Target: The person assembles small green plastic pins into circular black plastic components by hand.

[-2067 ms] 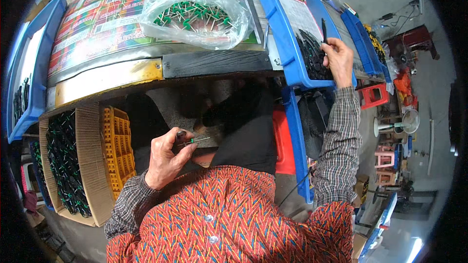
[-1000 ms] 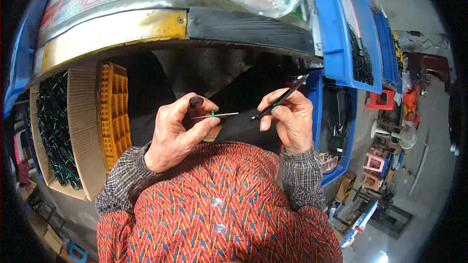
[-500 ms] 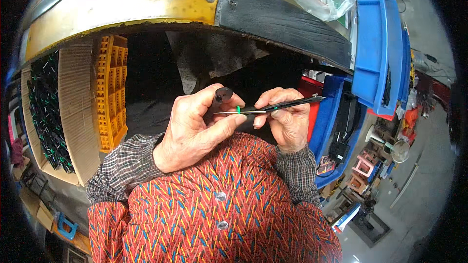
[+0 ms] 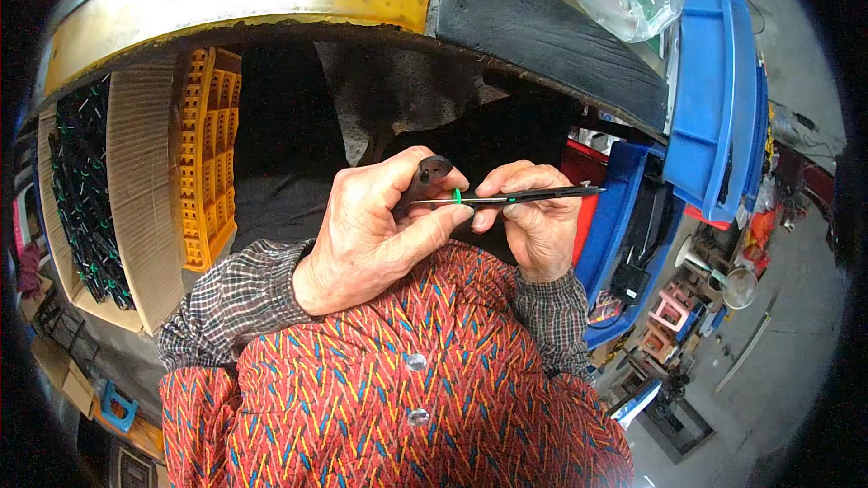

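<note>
My left hand is closed, thumb and fingers pinching a thin metal rod with a green disc on it. A black piece with a rounded end sticks up between its fingers; the rest of it is hidden. Just to the right, my right hand is closed on a slim black pen-like part, which has a small green spot and a metal tip pointing right. The rod lines up with the left end of this part, and the two seem to meet. Both hands are in front of my chest.
A cardboard box at left holds many black and green parts, beside an orange plastic crate. The worktable edge runs across ahead. A clear plastic bag lies near a blue bin; another blue bin stands lower right.
The bare stretch of rod between the green disc and the slim black part has become shorter, with my hands closer together. The view has shifted slightly.
</note>
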{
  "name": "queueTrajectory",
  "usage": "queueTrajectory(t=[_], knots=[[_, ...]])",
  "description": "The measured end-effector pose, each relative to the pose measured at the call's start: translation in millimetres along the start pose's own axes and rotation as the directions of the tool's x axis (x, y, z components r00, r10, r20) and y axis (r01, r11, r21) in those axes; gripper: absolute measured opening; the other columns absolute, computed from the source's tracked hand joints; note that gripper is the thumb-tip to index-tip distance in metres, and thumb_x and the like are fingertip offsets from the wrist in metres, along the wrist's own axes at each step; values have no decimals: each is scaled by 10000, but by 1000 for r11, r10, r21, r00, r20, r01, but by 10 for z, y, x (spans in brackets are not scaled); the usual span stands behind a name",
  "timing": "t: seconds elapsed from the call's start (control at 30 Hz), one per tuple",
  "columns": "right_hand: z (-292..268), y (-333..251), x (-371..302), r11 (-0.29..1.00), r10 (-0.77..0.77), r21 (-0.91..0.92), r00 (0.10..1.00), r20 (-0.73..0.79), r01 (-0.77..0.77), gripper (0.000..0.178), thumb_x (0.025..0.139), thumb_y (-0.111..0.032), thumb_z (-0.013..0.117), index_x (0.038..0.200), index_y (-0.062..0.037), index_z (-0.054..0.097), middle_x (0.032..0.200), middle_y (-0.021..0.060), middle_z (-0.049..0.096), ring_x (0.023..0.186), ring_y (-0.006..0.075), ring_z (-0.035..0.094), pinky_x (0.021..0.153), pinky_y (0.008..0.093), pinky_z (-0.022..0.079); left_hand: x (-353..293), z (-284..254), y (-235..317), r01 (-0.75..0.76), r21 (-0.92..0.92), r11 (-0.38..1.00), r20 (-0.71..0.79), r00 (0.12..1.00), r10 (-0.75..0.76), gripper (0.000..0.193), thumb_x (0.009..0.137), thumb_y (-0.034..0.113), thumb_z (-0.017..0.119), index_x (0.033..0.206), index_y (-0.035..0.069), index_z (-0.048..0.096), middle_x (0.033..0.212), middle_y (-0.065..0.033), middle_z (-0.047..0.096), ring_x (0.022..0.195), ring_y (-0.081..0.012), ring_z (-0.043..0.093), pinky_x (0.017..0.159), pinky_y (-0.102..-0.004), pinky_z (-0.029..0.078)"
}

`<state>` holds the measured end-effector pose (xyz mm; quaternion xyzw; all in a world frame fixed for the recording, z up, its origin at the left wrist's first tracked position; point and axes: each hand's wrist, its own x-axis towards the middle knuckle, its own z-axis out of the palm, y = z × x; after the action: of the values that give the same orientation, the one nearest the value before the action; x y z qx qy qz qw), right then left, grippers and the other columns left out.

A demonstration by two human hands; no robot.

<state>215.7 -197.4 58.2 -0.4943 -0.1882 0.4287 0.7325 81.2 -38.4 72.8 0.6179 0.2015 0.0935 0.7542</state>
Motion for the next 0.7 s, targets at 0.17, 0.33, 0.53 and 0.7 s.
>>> queueTrajectory(t=[0.17,0.33,0.53,0.7], knots=[[-22,22,-8,999,-18,-29,1000,13,19,176,810,-14,670,963,60,623,977,225,631,686,266,666,632,353,563,-3,21,-23,-59,30,998,-37,998,60,157,793,36,690,935,-2,637,775,-21,626,637,-51,548,561,-210,438],[-24,32,-24,999,-16,-31,1000,4,16,174,809,-12,672,958,62,621,969,217,631,694,258,663,636,345,564,-6,18,-42,-64,38,997,-37,997,65,163,787,39,694,934,-1,637,774,-26,625,635,-60,554,562,-213,440],[-26,31,-11,996,-23,-86,1000,6,24,170,811,-18,675,949,63,619,968,221,629,702,260,663,638,347,569,-7,8,-50,-43,37,998,-23,999,44,166,789,38,692,938,-6,636,807,-39,631,655,-68,572,573,-218,450],[-10,31,-17,998,-6,-67,1000,-13,5,172,807,-21,681,942,64,619,982,234,628,711,272,666,633,353,571,-4,-29,-36,33,28,999,9,999,-33,168,794,40,688,944,-13,634,833,-46,638,689,-72,587,597,-219,463]])
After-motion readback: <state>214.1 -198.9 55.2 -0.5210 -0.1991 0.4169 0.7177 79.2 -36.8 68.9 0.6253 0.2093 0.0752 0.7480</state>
